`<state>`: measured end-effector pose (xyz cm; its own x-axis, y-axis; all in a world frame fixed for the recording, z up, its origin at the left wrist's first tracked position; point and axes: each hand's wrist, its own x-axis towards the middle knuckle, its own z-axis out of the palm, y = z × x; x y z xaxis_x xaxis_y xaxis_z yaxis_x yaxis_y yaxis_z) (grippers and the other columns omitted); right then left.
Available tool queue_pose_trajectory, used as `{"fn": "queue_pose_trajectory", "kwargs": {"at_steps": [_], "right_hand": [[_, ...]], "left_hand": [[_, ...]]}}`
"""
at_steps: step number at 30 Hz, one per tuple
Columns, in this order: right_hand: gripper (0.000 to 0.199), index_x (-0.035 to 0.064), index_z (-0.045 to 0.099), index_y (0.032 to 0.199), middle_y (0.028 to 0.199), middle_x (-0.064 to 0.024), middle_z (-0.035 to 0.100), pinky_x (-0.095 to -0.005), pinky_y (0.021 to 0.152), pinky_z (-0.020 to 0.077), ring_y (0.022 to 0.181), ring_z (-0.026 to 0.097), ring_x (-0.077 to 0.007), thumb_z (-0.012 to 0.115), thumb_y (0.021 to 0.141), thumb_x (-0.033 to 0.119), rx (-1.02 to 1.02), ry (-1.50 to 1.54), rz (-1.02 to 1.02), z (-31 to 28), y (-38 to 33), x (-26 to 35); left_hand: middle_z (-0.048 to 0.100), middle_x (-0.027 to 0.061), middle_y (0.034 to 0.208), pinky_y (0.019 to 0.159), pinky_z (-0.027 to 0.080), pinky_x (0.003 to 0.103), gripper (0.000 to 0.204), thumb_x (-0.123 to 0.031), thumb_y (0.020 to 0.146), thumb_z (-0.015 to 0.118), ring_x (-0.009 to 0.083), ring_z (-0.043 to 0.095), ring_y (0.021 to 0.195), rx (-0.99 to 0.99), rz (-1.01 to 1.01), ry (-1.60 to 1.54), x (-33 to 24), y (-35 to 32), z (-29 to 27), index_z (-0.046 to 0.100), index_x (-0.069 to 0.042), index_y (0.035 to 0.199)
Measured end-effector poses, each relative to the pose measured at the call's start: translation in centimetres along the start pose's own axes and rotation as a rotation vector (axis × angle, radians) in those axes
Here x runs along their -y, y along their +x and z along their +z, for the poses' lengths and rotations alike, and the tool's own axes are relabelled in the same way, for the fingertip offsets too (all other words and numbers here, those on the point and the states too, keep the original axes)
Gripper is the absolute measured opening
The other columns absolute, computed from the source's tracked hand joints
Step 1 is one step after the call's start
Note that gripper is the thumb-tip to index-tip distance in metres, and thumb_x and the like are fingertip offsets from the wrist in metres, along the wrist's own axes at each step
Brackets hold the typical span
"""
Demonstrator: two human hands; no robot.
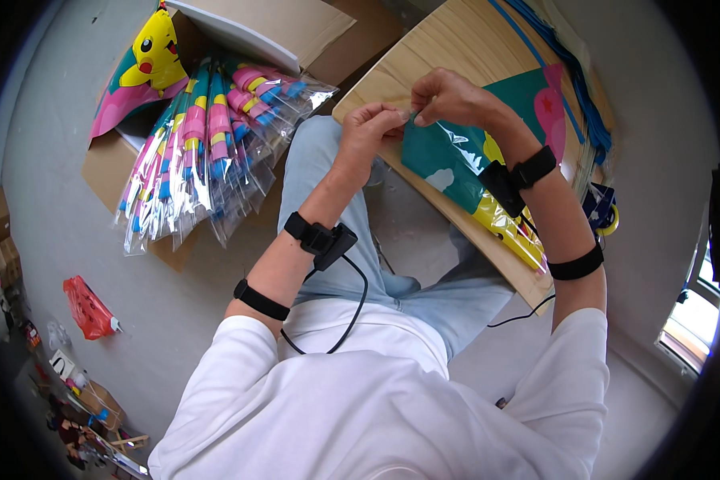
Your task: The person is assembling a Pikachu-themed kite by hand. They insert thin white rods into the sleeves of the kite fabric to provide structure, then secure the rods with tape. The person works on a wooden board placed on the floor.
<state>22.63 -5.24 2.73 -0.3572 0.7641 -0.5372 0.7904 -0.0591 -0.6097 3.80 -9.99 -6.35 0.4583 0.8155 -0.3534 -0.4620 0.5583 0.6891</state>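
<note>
Seemingly worked at a corner of the glossy green sheet (468, 172) on the wooden table (392, 72), with right hand (456, 98) clamped there, left hand (368, 132) pinched together alongside; probably needed steady fingertips next.

The scene is being viewed from the person's head, through the left of two wide fisheye lenses worn side by side. The lens is being pointed steeply downward, over the white shirt (368, 400), which is being shown nearest, across the lower edge. The left hand (366, 134) and right hand (458, 100) are being looked down on from farther off, above the middle. The wooden tabletop (488, 36) is being taken in at upper right, the grey floor (180, 320) at left and a window (694, 308) at the right rim, where straight edges are being bent.
</note>
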Motion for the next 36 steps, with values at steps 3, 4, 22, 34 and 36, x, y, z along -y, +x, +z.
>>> {"fn": "queue_pose_trajectory", "kwargs": {"at_steps": [3,4,22,34,36], "right_hand": [[0.019,-0.0028,0.068,0.084,0.073,-0.0069,0.064,-0.0335,0.069,0.0475,0.074,0.059,-0.0174,0.077,0.07,0.007,-0.042,0.008,0.007,0.4,-0.3,0.2],[0.019,-0.0027,0.068,0.084,0.073,-0.0068,0.064,-0.0335,0.068,0.0472,0.073,0.059,-0.0173,0.076,0.07,0.006,-0.04,0.01,0.011,0.4,-0.3,0.4],[0.022,-0.0051,0.069,0.08,0.068,-0.0148,0.065,-0.0376,0.063,0.0487,0.067,0.061,-0.021,0.078,0.065,0.008,-0.143,0.069,-0.044,1.2,-0.5,-0.2],[0.02,-0.0028,0.069,0.087,0.074,-0.0111,0.064,-0.0353,0.066,0.0486,0.071,0.06,-0.0201,0.076,0.071,0.007,-0.26,0.161,-0.147,1.7,-0.8,0.4],[0.019,-0.0018,0.068,0.09,0.076,-0.01,0.064,-0.0354,0.068,0.0483,0.073,0.06,-0.0196,0.074,0.074,0.007,-0.303,0.219,-0.276,2.2,-0.3,-0.4]], "left_hand": [[0.07,0.0039,0.084,0.071,0.057,0.026,0.014,-0.016,0.091,0.071,0.012,0.068,0.074,-0.036,-0.004,0.037,-0.5,0.4,0.4,0.07,-0.004,0.095],[0.07,0.0041,0.084,0.07,0.057,0.027,0.014,-0.016,0.091,0.071,0.0124,0.068,0.074,-0.044,0.024,0.034,-0.4,0.5,0.3,0.07,-0.003,0.095],[0.069,0.0043,0.089,0.075,0.053,0.025,0.012,-0.007,0.088,0.071,0.0098,0.065,0.081,-0.182,0.49,0.553,-1.4,-0.8,0.8,0.07,0.001,0.096],[0.065,0.0023,0.079,0.067,0.047,0.025,0.012,-0.009,0.088,0.068,0.0085,0.058,0.074,-0.144,0.318,0.606,-0.7,-0.8,0.6,0.068,0.002,0.092],[0.067,0.0073,0.077,0.066,0.049,0.029,0.012,-0.009,0.086,0.068,0.0119,0.06,0.072,-0.149,0.346,0.639,-0.5,-0.5,0.7,0.066,0.003,0.091]]}}
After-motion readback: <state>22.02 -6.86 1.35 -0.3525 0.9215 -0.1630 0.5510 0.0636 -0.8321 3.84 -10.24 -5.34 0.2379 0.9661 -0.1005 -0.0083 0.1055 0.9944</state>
